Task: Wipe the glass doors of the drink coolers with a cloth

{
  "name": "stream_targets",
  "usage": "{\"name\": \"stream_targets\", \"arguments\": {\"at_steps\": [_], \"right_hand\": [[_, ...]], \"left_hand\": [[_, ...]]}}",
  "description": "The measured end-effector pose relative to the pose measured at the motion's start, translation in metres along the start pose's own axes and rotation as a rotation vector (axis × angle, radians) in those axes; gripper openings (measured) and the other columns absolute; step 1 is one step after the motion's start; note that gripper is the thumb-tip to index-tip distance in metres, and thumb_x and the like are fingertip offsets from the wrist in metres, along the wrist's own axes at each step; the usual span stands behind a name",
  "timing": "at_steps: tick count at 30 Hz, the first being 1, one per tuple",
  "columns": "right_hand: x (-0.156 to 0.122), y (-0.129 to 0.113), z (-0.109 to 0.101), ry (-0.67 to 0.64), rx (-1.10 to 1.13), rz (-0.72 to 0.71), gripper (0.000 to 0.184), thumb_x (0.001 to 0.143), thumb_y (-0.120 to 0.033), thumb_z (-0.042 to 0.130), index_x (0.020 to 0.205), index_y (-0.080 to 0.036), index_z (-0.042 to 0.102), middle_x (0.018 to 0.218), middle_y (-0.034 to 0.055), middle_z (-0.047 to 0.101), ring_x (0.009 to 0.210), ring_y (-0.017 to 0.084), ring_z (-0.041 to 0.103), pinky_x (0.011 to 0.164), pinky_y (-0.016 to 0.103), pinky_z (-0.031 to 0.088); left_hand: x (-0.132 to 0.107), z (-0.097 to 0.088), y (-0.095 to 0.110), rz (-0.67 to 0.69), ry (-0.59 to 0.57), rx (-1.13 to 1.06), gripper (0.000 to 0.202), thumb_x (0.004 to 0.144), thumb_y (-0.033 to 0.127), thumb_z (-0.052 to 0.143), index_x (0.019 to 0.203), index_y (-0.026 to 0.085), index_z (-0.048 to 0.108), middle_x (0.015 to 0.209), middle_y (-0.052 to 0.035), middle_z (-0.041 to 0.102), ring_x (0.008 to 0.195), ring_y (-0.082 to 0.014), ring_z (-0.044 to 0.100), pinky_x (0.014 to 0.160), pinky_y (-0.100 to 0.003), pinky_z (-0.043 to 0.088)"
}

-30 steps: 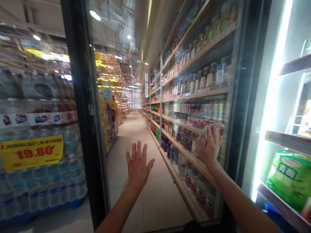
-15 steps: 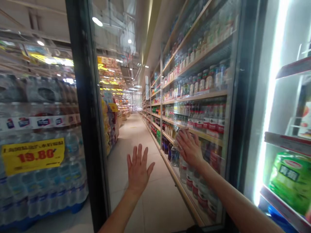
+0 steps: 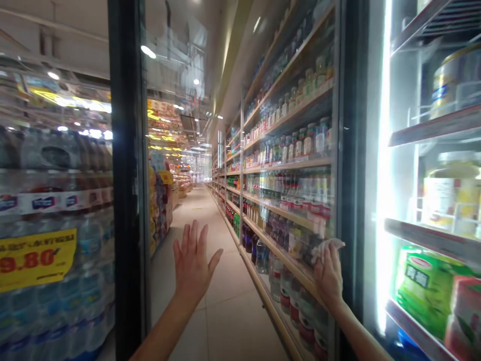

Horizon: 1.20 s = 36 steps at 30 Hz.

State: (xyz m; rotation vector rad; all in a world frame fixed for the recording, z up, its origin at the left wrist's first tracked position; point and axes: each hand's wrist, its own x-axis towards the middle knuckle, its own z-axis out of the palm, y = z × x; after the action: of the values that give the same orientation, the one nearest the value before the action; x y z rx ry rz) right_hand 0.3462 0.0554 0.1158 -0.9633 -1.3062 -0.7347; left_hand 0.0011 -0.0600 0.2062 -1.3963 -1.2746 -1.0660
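An open glass fridge door [image 3: 240,150] with a black frame stands in front of me, and the shop aisle shows through it. My left hand [image 3: 192,263] lies flat on the glass with its fingers spread. My right hand [image 3: 328,278] presses a pale cloth [image 3: 326,245] against the glass near the door's right edge, fingers closed over it.
Lit fridge shelves [image 3: 432,235] on the right hold green packs and jars. Behind the glass run long shelves of bottled drinks [image 3: 289,195]. On the left stand stacked water bottles [image 3: 56,281] with a yellow price sign [image 3: 35,258].
My right hand with the cloth swept left across the glass, then back right and lower, near the door's edge. My left hand stayed flat on the glass. The view shifted slightly.
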Motion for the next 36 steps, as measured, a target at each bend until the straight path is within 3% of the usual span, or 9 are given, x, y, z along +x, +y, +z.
{"name": "stream_targets", "arguments": {"at_steps": [5,8,14,17,20,23,25,32,36], "right_hand": [[0.126,0.004,0.013,0.094,0.054,0.065,0.050,0.086,-0.022,0.033,0.134,-0.011,0.041,0.138,0.0172,0.041,0.131,0.027,0.035,0.104,0.051,0.035],[0.195,-0.020,0.028,0.128,0.063,0.041,0.052,0.086,-0.022,0.031,0.135,-0.010,0.038,0.142,0.0157,0.037,0.134,0.025,0.029,0.107,0.051,0.030],[0.171,-0.066,0.034,-0.077,0.066,-0.410,0.050,0.086,-0.023,0.038,0.136,-0.022,0.037,0.142,0.0083,0.039,0.137,0.020,0.025,0.109,0.046,0.026],[0.192,-0.050,0.033,0.037,0.029,-0.195,0.049,0.086,-0.024,0.035,0.134,-0.019,0.041,0.140,0.0109,0.041,0.134,0.023,0.029,0.107,0.049,0.027],[0.253,-0.029,0.034,0.150,0.032,0.053,0.050,0.086,-0.025,0.030,0.131,-0.011,0.043,0.139,0.0163,0.041,0.133,0.026,0.031,0.104,0.051,0.030],[0.293,-0.019,0.031,0.161,0.001,0.119,0.051,0.086,-0.025,0.029,0.130,-0.004,0.043,0.138,0.0210,0.040,0.132,0.028,0.030,0.103,0.052,0.031],[0.280,-0.017,0.027,0.126,-0.042,0.118,0.050,0.086,-0.027,0.031,0.129,-0.005,0.044,0.137,0.0207,0.042,0.130,0.029,0.033,0.102,0.053,0.030],[0.118,-0.003,0.015,0.100,-0.095,-0.035,0.050,0.087,-0.029,0.034,0.133,-0.009,0.038,0.132,0.0221,0.046,0.128,0.031,0.037,0.096,0.053,0.038],[0.183,-0.004,0.019,0.113,0.018,0.036,0.050,0.086,-0.029,0.032,0.127,-0.004,0.044,0.131,0.0247,0.045,0.128,0.033,0.036,0.099,0.055,0.035]], "left_hand": [[0.020,0.007,-0.008,0.042,0.027,0.000,0.060,0.088,0.043,0.042,0.139,0.016,0.028,0.144,-0.0178,0.031,0.137,-0.0288,0.018,0.108,-0.053,0.017],[0.044,0.009,-0.010,0.034,0.044,-0.019,0.062,0.087,0.048,0.040,0.139,0.015,0.028,0.145,-0.0172,0.028,0.138,-0.0289,0.016,0.109,-0.053,0.014],[0.062,0.009,-0.017,0.090,0.059,0.009,0.060,0.088,0.047,0.038,0.136,0.012,0.034,0.144,-0.0192,0.031,0.138,-0.0301,0.016,0.108,-0.054,0.016],[0.069,0.006,-0.027,0.103,0.088,0.023,0.059,0.088,0.046,0.037,0.137,0.012,0.033,0.143,-0.0194,0.032,0.137,-0.0300,0.019,0.108,-0.053,0.016],[0.086,-0.004,-0.035,0.083,0.116,0.024,0.060,0.088,0.046,0.035,0.138,0.012,0.030,0.144,-0.0184,0.031,0.137,-0.0300,0.019,0.108,-0.053,0.015],[0.106,-0.018,-0.041,0.073,0.131,0.011,0.060,0.088,0.047,0.034,0.138,0.014,0.030,0.145,-0.0165,0.029,0.137,-0.0289,0.019,0.109,-0.052,0.013],[0.117,-0.028,-0.045,0.056,0.138,-0.002,0.060,0.088,0.048,0.034,0.138,0.014,0.031,0.146,-0.0160,0.028,0.137,-0.0289,0.020,0.109,-0.051,0.013],[0.126,-0.031,-0.058,-0.021,0.135,-0.019,0.061,0.088,0.049,0.028,0.135,0.011,0.035,0.145,-0.0172,0.030,0.136,-0.0300,0.022,0.108,-0.052,0.015],[0.135,-0.023,-0.058,0.027,0.081,0.030,0.062,0.088,0.050,0.025,0.133,0.010,0.038,0.145,-0.0167,0.030,0.136,-0.0305,0.021,0.108,-0.053,0.016]]}}
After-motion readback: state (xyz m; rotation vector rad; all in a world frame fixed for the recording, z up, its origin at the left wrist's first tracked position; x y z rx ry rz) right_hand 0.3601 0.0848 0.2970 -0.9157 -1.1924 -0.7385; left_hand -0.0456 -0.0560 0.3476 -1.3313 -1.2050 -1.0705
